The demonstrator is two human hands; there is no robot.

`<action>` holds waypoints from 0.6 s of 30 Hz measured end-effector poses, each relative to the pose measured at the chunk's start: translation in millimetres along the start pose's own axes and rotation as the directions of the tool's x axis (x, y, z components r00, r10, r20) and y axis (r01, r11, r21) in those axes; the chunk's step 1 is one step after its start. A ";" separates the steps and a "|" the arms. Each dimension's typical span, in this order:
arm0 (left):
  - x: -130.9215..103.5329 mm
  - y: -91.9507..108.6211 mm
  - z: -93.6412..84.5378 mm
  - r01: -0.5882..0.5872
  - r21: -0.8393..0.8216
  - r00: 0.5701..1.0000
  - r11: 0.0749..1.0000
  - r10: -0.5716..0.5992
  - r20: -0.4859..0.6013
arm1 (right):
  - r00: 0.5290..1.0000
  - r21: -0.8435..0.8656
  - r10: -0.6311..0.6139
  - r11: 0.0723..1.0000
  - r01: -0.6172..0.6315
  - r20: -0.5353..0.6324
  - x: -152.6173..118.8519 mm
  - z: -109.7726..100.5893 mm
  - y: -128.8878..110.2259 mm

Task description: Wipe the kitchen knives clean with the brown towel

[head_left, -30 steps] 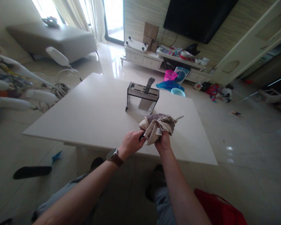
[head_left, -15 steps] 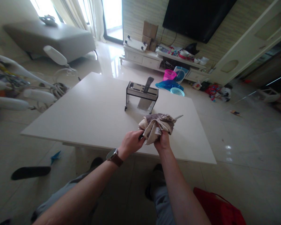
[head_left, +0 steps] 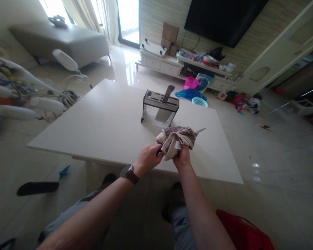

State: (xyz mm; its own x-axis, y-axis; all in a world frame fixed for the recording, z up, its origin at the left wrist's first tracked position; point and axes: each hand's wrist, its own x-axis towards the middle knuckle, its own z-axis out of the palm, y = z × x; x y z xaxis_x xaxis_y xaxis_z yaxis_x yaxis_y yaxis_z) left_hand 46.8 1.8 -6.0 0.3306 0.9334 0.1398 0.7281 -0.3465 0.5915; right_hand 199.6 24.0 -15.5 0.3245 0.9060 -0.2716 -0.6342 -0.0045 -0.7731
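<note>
Fingers of the left hand (head_left: 147, 159) are closed on what appears to be the dark handle of a knife (head_left: 201, 130); those of the right hand (head_left: 183, 159) grip a bunched cloth (head_left: 190, 138) around its blade, tip protruding. Both hands are above the near edge of the bench (head_left: 101, 121). Beyond the cloth stands a knife holder (head_left: 151, 98), with a second knife (head_left: 168, 93) seated upright. Progress, as judged: one knife stowed, the held one not; blade cleanliness cannot be verified under the cloth.
</note>
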 end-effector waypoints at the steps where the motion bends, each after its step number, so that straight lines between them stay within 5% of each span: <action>1: -0.2 0.2 -0.1 0.001 0.003 1.000 1.000 -0.001 0.001 | 1.000 0.000 -0.003 1.000 0.003 0.003 -0.2 0.4 0.2; 18: -0.4 0.9 2.5 0.008 0.011 1.000 1.000 -0.008 0.020 | 0.999 -0.020 0.037 0.999 -0.037 0.016 1.6 -3.2 0.3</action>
State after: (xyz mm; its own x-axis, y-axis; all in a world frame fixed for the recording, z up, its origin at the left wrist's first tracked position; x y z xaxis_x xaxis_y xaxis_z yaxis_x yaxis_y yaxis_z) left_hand 48.8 0.9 -7.5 0.3368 0.9340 0.1190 0.7371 -0.3402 0.5839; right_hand 202.1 24.0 -18.0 0.2895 0.9120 -0.2905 -0.6318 -0.0459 -0.7738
